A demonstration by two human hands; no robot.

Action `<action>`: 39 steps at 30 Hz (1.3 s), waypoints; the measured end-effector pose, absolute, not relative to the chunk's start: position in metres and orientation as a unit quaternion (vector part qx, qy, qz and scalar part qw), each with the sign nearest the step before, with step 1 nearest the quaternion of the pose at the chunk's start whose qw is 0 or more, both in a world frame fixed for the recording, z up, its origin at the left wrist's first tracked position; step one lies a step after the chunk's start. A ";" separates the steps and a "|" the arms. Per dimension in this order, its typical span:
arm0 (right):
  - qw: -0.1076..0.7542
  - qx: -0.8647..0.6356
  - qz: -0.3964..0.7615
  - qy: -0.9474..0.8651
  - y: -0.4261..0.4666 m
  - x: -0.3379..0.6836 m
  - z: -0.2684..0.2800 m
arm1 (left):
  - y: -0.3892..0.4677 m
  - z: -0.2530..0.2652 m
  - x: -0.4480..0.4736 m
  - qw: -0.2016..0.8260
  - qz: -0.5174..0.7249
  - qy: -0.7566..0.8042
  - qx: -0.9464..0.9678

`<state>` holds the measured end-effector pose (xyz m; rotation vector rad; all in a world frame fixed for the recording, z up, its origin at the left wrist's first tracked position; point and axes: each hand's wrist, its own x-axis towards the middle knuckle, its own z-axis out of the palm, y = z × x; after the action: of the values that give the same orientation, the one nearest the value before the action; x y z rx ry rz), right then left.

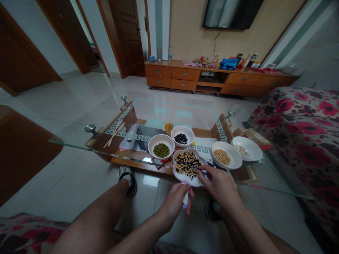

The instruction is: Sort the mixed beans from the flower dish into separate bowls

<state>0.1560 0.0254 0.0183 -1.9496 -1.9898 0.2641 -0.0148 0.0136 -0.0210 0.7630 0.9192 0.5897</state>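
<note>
My left hand point(174, 199) is closed around the handle of a white flower-shaped dish point(195, 181) with a lilac rim. Black and yellow beans point(186, 163) lie mixed in it. Over the dish's right side, my right hand point(218, 181) pinches a thin dark blue stick-like tool point(203, 172), its tip among the beans; whether it is tweezers I cannot tell. Behind the dish stand a bowl of green beans point(161, 150) and a bowl of black beans point(181, 138). To the right are a bowl of yellow beans point(221, 157) and a bowl with pale flat pieces point(242, 151).
The bowls stand on a glass-topped coffee table point(79, 146). Wooden chopsticks point(115, 134) lie at its left, near a clear plastic item point(131, 137). A flowered sofa point(304, 120) is at the right, and a low cabinet point(185, 74) stands along the far wall.
</note>
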 end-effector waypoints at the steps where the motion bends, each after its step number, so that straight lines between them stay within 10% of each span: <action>1: 0.174 -0.685 0.094 -0.702 0.025 0.156 0.018 | 0.014 -0.022 -0.015 0.788 0.272 0.425 0.353; 39: 0.211 -0.844 -0.120 -0.477 0.021 0.182 0.045 | 0.013 -0.019 -0.017 0.783 0.273 0.432 0.355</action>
<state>0.1816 0.0213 0.0454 -2.3469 -1.3270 -0.3335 -0.0167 0.0132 -0.0189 0.7651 0.9313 0.5887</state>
